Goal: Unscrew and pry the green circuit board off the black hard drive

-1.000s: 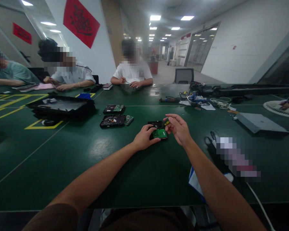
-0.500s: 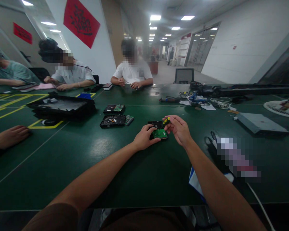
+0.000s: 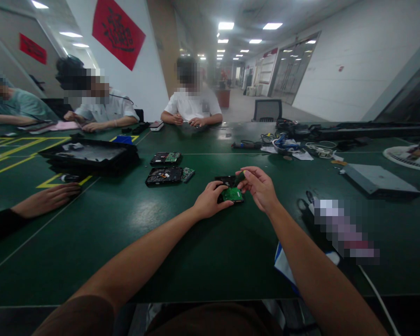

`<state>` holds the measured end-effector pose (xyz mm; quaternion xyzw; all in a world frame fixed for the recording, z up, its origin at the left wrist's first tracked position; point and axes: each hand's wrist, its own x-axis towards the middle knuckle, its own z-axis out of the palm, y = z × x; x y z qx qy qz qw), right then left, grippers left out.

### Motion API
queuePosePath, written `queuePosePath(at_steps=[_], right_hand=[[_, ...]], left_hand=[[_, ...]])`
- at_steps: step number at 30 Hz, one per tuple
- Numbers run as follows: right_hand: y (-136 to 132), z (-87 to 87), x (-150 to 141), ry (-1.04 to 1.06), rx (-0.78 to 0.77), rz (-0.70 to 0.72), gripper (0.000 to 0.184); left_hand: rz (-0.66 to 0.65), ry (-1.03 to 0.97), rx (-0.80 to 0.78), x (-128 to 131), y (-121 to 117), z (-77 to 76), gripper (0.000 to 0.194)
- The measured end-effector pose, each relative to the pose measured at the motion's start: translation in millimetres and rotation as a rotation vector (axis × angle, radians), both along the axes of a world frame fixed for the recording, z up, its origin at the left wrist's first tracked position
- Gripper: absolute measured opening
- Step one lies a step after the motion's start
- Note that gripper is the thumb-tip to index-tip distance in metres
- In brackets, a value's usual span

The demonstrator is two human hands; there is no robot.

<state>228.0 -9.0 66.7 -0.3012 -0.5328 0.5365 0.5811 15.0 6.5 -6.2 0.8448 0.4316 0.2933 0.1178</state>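
Note:
A hard drive (image 3: 234, 194) with a green circuit board facing up lies on the green table in front of me. My left hand (image 3: 212, 199) is closed around its left side, thumb at the near edge and fingers at the far edge. My right hand (image 3: 259, 187) pinches the handle of a screwdriver (image 3: 240, 178) above the board's right part. The screwdriver's tip is too small to make out. Just behind the board sits a dark open drive casing (image 3: 225, 180), partly covered by my fingers.
Left of my hands lie two opened hard drives (image 3: 164, 176) and a small circuit board (image 3: 188, 174). A black tray (image 3: 91, 155) stands farther left, near a co-worker's hand (image 3: 51, 198). Cables (image 3: 287, 143) and a grey metal box (image 3: 381, 179) are on the right.
The screwdriver handle has turned between my right fingers, its yellow marks now mostly out of sight. My left hand keeps its place. A co-worker's hand at the left has slid to the right.

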Motion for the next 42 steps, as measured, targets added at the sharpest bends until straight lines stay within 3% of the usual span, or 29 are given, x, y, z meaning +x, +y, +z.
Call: queuePosePath(at_steps=[23, 31, 42], right_hand=[[0.9, 0.5, 1.2, -0.01, -0.017, 0.016, 0.037], [1.4, -0.9, -0.4, -0.045, 0.001, -0.032, 0.03], [0.8, -0.4, 0.7, -0.021, -0.009, 0.04, 0.031]], left_hand=[[0.006, -0.003, -0.012, 0.3, 1.0, -1.4, 0.064], [0.005, 0.008, -0.002, 0.0, 0.7, -0.5, 0.065], [-0.001, 0.0, 0.019, 0.1, 2.8, -4.4, 0.064]])
